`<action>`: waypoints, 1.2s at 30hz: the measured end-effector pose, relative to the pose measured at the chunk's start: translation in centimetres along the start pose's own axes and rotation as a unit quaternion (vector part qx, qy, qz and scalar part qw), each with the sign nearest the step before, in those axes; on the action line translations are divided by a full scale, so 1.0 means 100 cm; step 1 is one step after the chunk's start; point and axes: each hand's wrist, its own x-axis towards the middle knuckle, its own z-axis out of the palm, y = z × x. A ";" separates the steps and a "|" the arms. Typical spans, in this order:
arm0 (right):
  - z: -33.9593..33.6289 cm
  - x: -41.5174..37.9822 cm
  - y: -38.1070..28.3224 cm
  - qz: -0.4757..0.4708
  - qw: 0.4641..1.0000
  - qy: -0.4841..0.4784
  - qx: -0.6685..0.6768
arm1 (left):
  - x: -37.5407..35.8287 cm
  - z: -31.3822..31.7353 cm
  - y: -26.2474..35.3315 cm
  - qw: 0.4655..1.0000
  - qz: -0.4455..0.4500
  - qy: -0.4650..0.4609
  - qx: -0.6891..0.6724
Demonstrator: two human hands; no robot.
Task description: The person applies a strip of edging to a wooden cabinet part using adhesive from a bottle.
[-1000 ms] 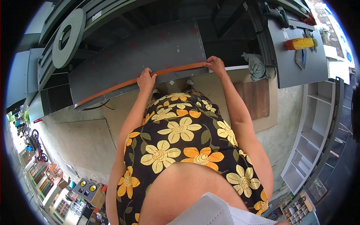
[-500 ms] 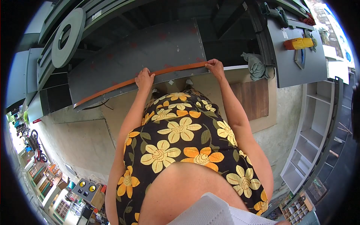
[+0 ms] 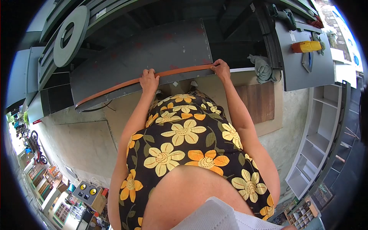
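Observation:
A long thin orange-brown strip (image 3: 115, 88) lies along the near part of a dark grey panel (image 3: 153, 50), close to its edge. My left hand (image 3: 149, 79) is closed on the strip around its middle, the fingers over its far side. At the strip's right end, my right hand (image 3: 221, 70) pinches it between thumb and fingers beside the panel's right corner. The strip's left end rests near the panel's left corner. Small reddish marks dot the panel.
A grey cloth (image 3: 262, 69) hangs right of the panel. Further right, a grey board (image 3: 306, 73) bears a yellow-and-red object (image 3: 306, 46) and a green tool (image 3: 283, 16). A round grey ring (image 3: 79, 42) stands at upper left. White shelving (image 3: 316, 130) is at right.
The strip's left part has shifted slightly away from my body and curves a little more. My left hand has moved very slightly right, still holding it.

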 end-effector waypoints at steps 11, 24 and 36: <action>0.001 -0.002 -0.001 -0.068 0.996 0.053 -0.039 | -0.006 0.004 -0.004 0.999 0.025 0.017 -0.014; 0.005 0.009 0.003 -0.009 1.000 0.011 -0.024 | -0.019 0.014 0.013 0.987 0.091 0.056 -0.119; 0.012 0.018 0.017 -0.001 1.000 -0.009 0.006 | -0.031 0.015 0.011 0.989 0.130 0.057 -0.050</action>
